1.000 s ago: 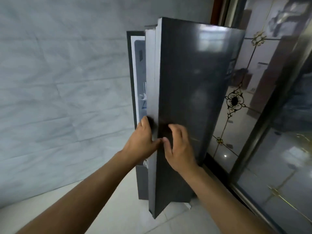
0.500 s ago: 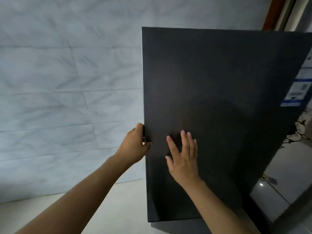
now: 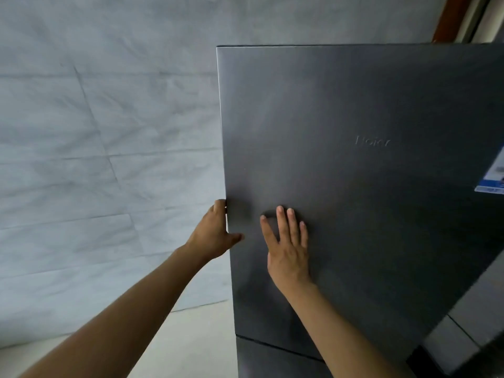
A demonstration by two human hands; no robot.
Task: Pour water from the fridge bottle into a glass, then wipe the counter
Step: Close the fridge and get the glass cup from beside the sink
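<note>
My left hand [image 3: 211, 236] held the left edge of the fridge door [image 3: 354, 214]: the thumb lay on the front and the fingers went round the edge, where I could not see their tips. My right hand [image 3: 286, 246] lay flat on the door front just beside it, with straight fingers and nothing in it. The bottle was not in view, and I could not tell where it was; the glass and the counter were also out of sight.

I judged the step to be the closing of the door, because the flat palm pushed and did not pull. To do it well, I needed to take the left fingers out from the edge before the door met the body, so that they were not pinched. Then the right palm had to press evenly, low on the door and near its free edge, until the seal took. A hard push was not needed. Whether the door was already fully shut I could not tell from this angle.

Around me, a pale tiled wall [image 3: 109, 159] stood just beside the door's left edge, so the left hand had little room there. Below was a light floor [image 3: 196, 336]. A lower door [image 3: 272, 361] started under a thin gap. A blue and white label [image 3: 493, 175] was stuck at the right side, and a brown frame [image 3: 447, 17] showed at the top right. Nothing stood between my hands and the door.
</note>
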